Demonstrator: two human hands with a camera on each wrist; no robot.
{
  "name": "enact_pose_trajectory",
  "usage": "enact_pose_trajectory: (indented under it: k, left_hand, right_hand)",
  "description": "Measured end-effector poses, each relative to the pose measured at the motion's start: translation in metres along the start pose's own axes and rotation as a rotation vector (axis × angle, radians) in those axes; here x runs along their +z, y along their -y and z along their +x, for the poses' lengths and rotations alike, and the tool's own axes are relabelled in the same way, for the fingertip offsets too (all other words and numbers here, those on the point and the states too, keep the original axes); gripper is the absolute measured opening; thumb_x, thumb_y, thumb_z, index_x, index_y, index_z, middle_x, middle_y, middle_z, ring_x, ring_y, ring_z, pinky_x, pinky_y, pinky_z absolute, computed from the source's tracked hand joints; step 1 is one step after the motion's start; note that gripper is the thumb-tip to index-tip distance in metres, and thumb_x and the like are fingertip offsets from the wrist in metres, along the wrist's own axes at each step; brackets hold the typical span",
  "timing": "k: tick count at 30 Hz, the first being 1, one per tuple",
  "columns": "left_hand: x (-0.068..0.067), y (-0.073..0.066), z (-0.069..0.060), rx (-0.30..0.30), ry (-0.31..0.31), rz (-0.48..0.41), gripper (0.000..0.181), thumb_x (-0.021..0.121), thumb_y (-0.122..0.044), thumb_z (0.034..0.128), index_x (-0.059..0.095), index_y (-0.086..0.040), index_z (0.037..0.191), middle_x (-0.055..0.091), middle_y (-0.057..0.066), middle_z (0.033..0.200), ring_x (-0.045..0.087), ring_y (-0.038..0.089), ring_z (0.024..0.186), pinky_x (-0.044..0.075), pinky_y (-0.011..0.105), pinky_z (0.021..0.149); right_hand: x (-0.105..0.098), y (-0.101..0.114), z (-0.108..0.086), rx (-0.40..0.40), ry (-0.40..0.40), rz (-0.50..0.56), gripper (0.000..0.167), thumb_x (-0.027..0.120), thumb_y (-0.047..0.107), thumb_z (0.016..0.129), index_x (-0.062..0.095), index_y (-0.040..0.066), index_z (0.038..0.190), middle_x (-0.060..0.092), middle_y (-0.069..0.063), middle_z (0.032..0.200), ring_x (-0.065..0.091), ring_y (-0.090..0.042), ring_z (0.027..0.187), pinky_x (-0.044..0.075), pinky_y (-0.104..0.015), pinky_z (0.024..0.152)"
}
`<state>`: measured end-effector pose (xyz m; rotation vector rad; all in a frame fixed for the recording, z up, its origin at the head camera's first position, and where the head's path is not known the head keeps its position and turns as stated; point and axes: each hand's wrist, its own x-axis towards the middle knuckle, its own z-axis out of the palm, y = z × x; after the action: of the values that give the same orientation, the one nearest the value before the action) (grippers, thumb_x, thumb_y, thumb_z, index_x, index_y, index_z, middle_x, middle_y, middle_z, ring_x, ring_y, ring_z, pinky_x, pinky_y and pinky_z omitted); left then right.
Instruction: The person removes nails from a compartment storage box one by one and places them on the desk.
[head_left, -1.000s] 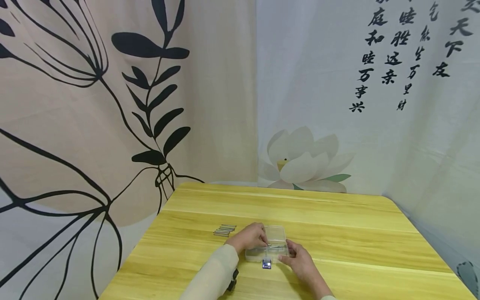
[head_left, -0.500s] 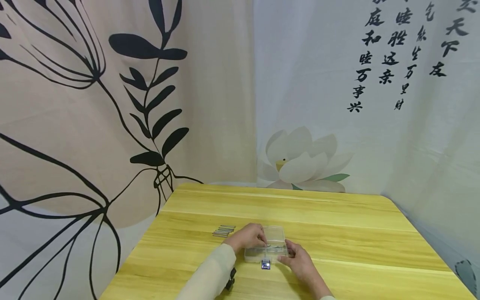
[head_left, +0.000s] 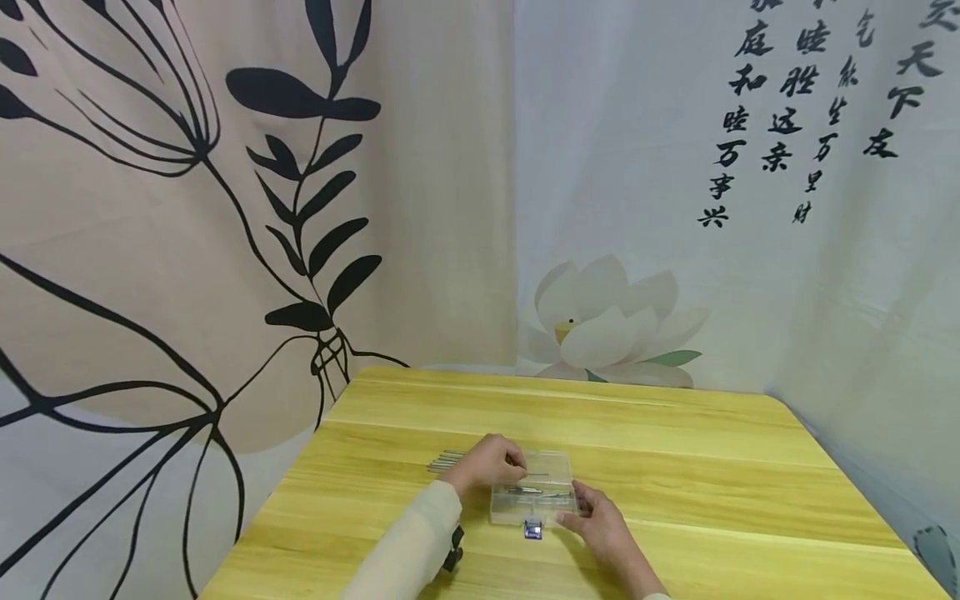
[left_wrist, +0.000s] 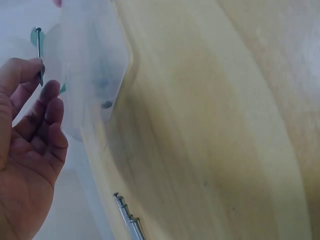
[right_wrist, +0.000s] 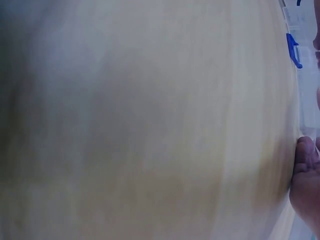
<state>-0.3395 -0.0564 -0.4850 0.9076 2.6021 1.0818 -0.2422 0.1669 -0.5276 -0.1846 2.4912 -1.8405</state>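
Pinching a single nail (left_wrist: 39,47) in the left hand (head_left: 489,462), so those fingers are definitely gripping; it's off the surface, just above the lid (head_left: 558,461). Clock directions from the head cam, box as centre: that flap lies opened back at 12, and the clear box (head_left: 510,514) itself has more nails (head_left: 525,490) in it. Right hand (head_left: 602,522) sits around 4, thumb and fingers hooked round that end, bracing it I'd say. Blue latch (head_left: 533,530) hangs at 6. Out at 10, partly behind the left hand, there's a neat row of nails (head_left: 442,461) on the bench (head_left: 712,500). My read: mid-transfer, one nail between box and row, can't tell which way from this. Next move calls for a firm pinch, a steady box, and lining the nail up before letting go.
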Motion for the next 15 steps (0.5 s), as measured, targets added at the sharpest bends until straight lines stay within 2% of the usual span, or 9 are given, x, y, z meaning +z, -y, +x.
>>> enact_pose_trajectory:
  k: [10, 15]
  left_hand:
    - [-0.011, 0.003, -0.003, -0.037, -0.038, -0.057, 0.009, 0.069, -0.009, 0.0919, 0.076, -0.003, 0.092, 0.066, -0.008, 0.08, 0.053, 0.007, 0.07, 0.048, 0.026, 0.066]
    - [-0.015, 0.009, -0.004, -0.048, -0.06, -0.064, 0.008, 0.069, -0.01, 0.0919, 0.076, -0.005, 0.092, 0.066, -0.007, 0.081, 0.053, 0.007, 0.071, 0.047, 0.026, 0.067]
  right_hand:
    - [0.0, -0.001, -0.001, 0.006, -0.01, -0.009, 0.069, 0.074, 0.002, 0.086, 0.037, -0.02, 0.14, 0.065, -0.019, 0.112, 0.063, -0.027, 0.098, 0.054, -0.039, 0.084]
    - [0.001, -0.002, 0.0, -0.002, 0.001, -0.006, 0.069, 0.074, 0.003, 0.086, 0.037, -0.02, 0.14, 0.065, -0.019, 0.112, 0.063, -0.027, 0.098, 0.054, -0.037, 0.083]
